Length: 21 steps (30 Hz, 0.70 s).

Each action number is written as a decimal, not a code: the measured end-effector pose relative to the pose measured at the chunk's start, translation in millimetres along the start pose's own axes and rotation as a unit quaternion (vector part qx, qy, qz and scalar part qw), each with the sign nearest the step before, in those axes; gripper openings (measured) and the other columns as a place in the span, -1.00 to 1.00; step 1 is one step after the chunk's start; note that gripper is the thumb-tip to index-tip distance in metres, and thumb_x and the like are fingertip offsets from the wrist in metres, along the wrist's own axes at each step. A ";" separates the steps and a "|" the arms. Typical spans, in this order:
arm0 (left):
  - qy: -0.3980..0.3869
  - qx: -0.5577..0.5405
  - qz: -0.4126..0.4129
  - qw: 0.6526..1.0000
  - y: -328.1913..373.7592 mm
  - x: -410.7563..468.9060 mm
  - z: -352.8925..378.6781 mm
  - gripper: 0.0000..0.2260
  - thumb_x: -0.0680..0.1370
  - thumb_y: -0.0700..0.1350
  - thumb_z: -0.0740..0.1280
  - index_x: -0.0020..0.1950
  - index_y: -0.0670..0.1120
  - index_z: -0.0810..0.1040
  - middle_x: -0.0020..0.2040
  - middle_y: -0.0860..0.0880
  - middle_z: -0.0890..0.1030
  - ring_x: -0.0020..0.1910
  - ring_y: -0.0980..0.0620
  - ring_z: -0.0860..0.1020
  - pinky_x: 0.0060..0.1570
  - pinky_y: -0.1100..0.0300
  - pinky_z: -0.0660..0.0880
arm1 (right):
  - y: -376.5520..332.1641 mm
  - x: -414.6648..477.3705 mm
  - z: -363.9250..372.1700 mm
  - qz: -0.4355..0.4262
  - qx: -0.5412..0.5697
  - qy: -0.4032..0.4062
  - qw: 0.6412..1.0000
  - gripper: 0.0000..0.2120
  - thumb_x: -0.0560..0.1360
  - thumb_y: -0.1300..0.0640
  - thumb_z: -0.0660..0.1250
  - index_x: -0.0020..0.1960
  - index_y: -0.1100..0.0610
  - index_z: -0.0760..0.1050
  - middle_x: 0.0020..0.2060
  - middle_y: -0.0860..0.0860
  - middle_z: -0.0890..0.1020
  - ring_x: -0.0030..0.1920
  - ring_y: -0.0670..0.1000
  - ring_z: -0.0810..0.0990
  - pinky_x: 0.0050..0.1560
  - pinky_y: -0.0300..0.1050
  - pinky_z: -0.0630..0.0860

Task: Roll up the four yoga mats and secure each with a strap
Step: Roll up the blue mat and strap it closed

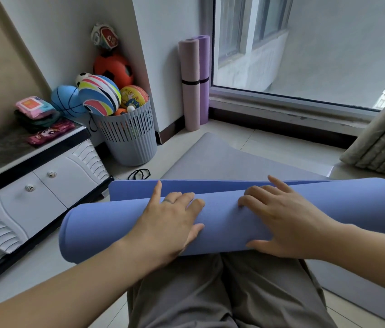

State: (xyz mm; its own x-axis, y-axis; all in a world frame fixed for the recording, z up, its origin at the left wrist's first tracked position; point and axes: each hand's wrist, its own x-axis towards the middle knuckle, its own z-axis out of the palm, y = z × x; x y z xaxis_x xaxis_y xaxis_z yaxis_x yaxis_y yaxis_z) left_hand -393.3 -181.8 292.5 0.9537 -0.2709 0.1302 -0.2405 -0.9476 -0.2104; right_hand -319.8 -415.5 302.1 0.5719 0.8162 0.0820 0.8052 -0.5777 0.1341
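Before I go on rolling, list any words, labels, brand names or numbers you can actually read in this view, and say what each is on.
No text here can be read.
Pink pack on the cabinet top: a printed label, too blurred to read.
Pink wrapper with a cartoon face: print too small to read.
Yellow ball in the basket: cartoon print, nothing legible.
Top ball: red patch with a mark, illegible.
Blue mat and standing mats: no text visible.

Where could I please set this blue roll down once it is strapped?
Bare floor tile lies between the grey mat and the window ledge. Around the ball basket and the black straps beside the cabinet it is crowded.
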 end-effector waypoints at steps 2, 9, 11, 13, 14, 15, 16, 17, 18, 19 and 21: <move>-0.016 -0.013 -0.007 1.000 -0.3 1.8 -4.2 -0.47 0.44 0.25 0.04 0.04 -0.07 0.62 0.02 -0.06 0.64 -0.04 -0.09 0.63 0.07 -0.30 0.47 | 2.7 3.3 2.9 0.012 0.000 -0.003 1.000 -0.27 0.24 -0.47 0.23 0.20 0.01 0.46 0.05 -0.08 0.57 0.01 0.02 0.54 0.31 0.01 0.29; -0.143 0.049 -0.020 0.988 6.6 12.9 -6.0 -0.06 0.44 0.43 0.15 0.56 -0.05 -0.24 0.50 -0.06 0.09 0.44 -0.11 0.19 0.44 -0.19 -0.25 | 1.4 3.7 14.2 0.022 -0.023 0.017 0.999 -0.02 0.12 -0.47 0.30 0.38 0.07 0.36 0.16 0.09 0.50 -0.02 0.10 0.59 0.03 -0.07 0.56; -0.126 0.046 -0.026 0.991 4.3 16.5 -2.8 -0.08 0.45 0.43 0.14 0.55 -0.04 -0.23 0.49 -0.08 0.11 0.46 -0.12 0.19 0.42 -0.21 -0.26 | 4.1 12.7 16.5 0.016 -0.009 0.020 1.000 -0.08 0.14 -0.43 0.33 0.34 0.09 0.37 0.07 0.04 0.53 -0.03 0.09 0.58 0.06 -0.03 0.55; -0.131 0.046 -0.034 0.990 1.7 20.6 1.8 -0.12 0.44 0.43 0.15 0.52 -0.04 -0.15 0.47 -0.10 0.13 0.47 -0.15 0.17 0.42 -0.24 -0.26 | 7.6 22.8 17.6 0.028 0.013 0.013 0.999 -0.15 0.17 -0.43 0.30 0.28 0.08 0.39 0.06 0.00 0.55 0.03 0.08 0.56 0.22 0.04 0.44; -0.135 0.047 -0.038 0.989 0.6 23.6 5.4 -0.13 0.44 0.43 0.17 0.51 -0.03 -0.11 0.47 -0.11 0.14 0.46 -0.17 0.18 0.41 -0.25 -0.25 | 9.1 27.1 18.4 0.035 0.014 0.007 0.999 -0.16 0.17 -0.45 0.26 0.27 0.07 0.40 0.07 -0.02 0.55 0.08 0.08 0.55 0.29 0.07 0.36; -0.140 0.047 -0.041 0.988 -0.8 26.9 8.6 -0.14 0.43 0.42 0.19 0.50 -0.03 -0.09 0.46 -0.12 0.15 0.44 -0.18 0.19 0.41 -0.27 -0.23 | 10.7 31.2 19.8 0.039 0.011 0.000 0.999 -0.16 0.17 -0.47 0.22 0.27 0.06 0.41 0.09 -0.02 0.55 0.13 0.09 0.52 0.34 0.10 0.30; -0.144 0.042 -0.045 0.988 -2.3 30.9 11.2 -0.14 0.42 0.42 0.21 0.50 -0.03 -0.06 0.45 -0.13 0.16 0.42 -0.18 0.21 0.40 -0.28 -0.21 | 11.8 34.9 20.0 0.037 0.005 -0.009 0.999 -0.13 0.17 -0.49 0.19 0.28 0.06 0.40 0.13 -0.02 0.55 0.18 0.10 0.49 0.38 0.14 0.25; -0.145 0.035 -0.052 0.987 -3.9 35.3 13.0 -0.13 0.41 0.42 0.23 0.50 -0.03 -0.04 0.43 -0.12 0.19 0.41 -0.18 0.22 0.40 -0.29 -0.18 | 12.9 38.8 19.2 0.036 0.000 -0.024 0.999 -0.09 0.16 -0.51 0.17 0.32 0.06 0.38 0.20 -0.02 0.52 0.24 0.11 0.45 0.40 0.17 0.19; -0.144 0.027 -0.059 0.987 -4.8 40.6 14.1 -0.12 0.40 0.42 0.24 0.49 -0.04 -0.01 0.42 -0.11 0.21 0.40 -0.17 0.22 0.40 -0.30 -0.15 | 14.7 42.1 18.9 0.037 -0.003 -0.043 0.998 -0.05 0.17 -0.52 0.18 0.38 0.06 0.31 0.29 -0.01 0.47 0.30 0.11 0.39 0.43 0.17 0.13; -0.140 0.021 -0.063 0.988 -4.9 45.9 13.5 -0.12 0.39 0.42 0.25 0.49 -0.06 0.02 0.42 -0.11 0.23 0.40 -0.15 0.22 0.40 -0.31 -0.12 | 16.4 44.5 18.8 0.039 -0.004 -0.065 0.997 0.01 0.18 -0.52 0.21 0.45 0.06 0.22 0.38 0.01 0.38 0.36 0.11 0.33 0.45 0.16 0.06; -0.132 0.023 -0.063 0.989 -2.9 55.2 11.1 -0.10 0.36 0.44 0.26 0.47 -0.12 0.11 0.40 -0.10 0.23 0.37 -0.13 0.24 0.40 -0.32 -0.08 | 18.0 49.3 18.9 0.041 -0.014 -0.097 0.994 0.12 0.21 -0.49 0.31 0.53 0.10 0.02 0.49 0.08 0.16 0.43 0.12 0.22 0.48 0.12 -0.01</move>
State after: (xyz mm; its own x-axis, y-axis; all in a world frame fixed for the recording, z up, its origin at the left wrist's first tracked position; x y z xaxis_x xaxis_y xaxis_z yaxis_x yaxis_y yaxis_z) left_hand -337.9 -192.1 289.6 0.9910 -0.0924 -0.0972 -0.1144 -0.9605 -0.2538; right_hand -274.2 -385.9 289.9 0.6565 0.7480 -0.0979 0.7521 -0.6389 0.1619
